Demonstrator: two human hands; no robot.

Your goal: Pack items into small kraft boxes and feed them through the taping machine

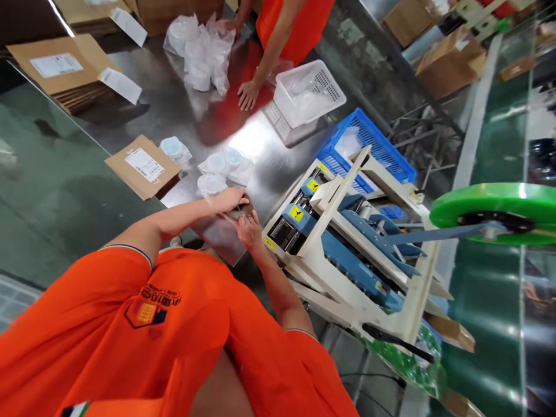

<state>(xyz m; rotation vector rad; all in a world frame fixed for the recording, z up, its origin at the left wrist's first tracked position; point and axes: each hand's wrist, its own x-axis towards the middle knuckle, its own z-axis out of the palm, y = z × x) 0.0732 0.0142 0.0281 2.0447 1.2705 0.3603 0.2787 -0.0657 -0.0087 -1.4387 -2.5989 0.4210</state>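
At the near edge of the metal table [271, 168], my left hand [229, 200] and my right hand [249, 230] are close together. Both have curled fingers around a small brown item [245, 209], partly hidden by the fingers. A clear plastic sheet or bag [223, 237] hangs below them. Just beyond my left hand lie several plastic-wrapped round pieces [214, 165] with pale blue tops. Another wrapped round piece [174, 148] sits beside a small stack of labelled cardboard [143, 167].
Across the table, a co-worker's hand [248, 95] rests near a white basket [309, 94] and bagged items [202, 52]. To the right stand a blue crate [369, 145], a taping machine [347, 231] with a green tape roll [495, 213], and a conveyor [486, 260]. Flat cartons [65, 63] lie upper left.
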